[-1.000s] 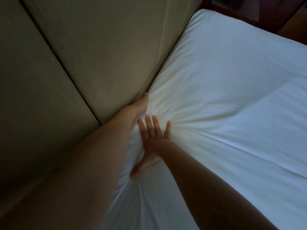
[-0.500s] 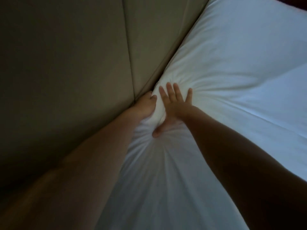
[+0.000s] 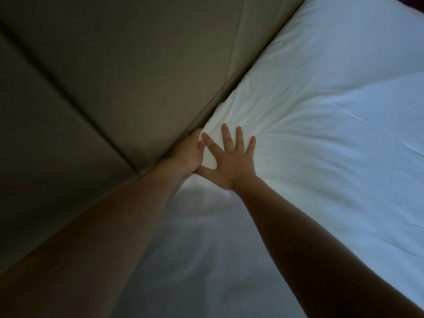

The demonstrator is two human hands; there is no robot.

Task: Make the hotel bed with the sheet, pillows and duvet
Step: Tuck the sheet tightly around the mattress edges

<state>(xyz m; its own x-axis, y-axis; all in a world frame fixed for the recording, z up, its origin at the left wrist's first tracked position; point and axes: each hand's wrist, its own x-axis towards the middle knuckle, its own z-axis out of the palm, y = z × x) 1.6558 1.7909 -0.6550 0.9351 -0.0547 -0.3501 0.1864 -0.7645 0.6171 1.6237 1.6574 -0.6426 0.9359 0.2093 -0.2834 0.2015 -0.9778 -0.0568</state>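
Note:
A white sheet covers the mattress, which runs along a padded beige headboard. My left hand is wedged at the seam between the mattress edge and the headboard; its fingertips are hidden in the gap. My right hand lies flat on the sheet just beside it, fingers spread and straight, pressing the fabric down. Creases fan out from under the right hand. No pillows or duvet show in this view.
The headboard has stitched panel seams and fills the upper left. The near part of the sheet lies in shadow between my forearms. A dark strip of furniture shows at the top right corner.
My right hand has slid further along the sheet and spread its fingers wider. My left hand has pushed a little deeper along the headboard gap. The creases around the hands have flattened.

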